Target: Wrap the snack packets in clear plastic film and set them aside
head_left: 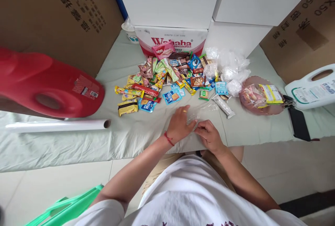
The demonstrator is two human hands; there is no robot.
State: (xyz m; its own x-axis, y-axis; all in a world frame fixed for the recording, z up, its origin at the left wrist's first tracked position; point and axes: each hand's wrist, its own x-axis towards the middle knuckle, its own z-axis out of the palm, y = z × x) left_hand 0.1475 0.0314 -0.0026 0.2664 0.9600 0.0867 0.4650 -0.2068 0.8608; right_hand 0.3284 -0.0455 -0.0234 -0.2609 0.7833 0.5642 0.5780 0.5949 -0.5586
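Observation:
A clear plastic bag [202, 111] lies flat on the pale cloth-covered table [136, 137] near its front edge. My left hand [179, 124], with a red string at the wrist and a ring, pinches the bag's near edge. My right hand [209, 135] pinches the same edge from the other side, fingertips almost meeting the left ones. Just beyond my hands spreads a pile of wrapped snacks [167, 79]: bars, wafers and small cookie packs in many colours.
A red jug [49, 82] lies on its side at left, with a white roll [56, 125] in front. Crumpled clear bags [227, 67], a filled pink bag [261, 96], a white jug [311, 88] and a dark phone [298, 123] sit right. Cardboard boxes [172, 42] stand behind.

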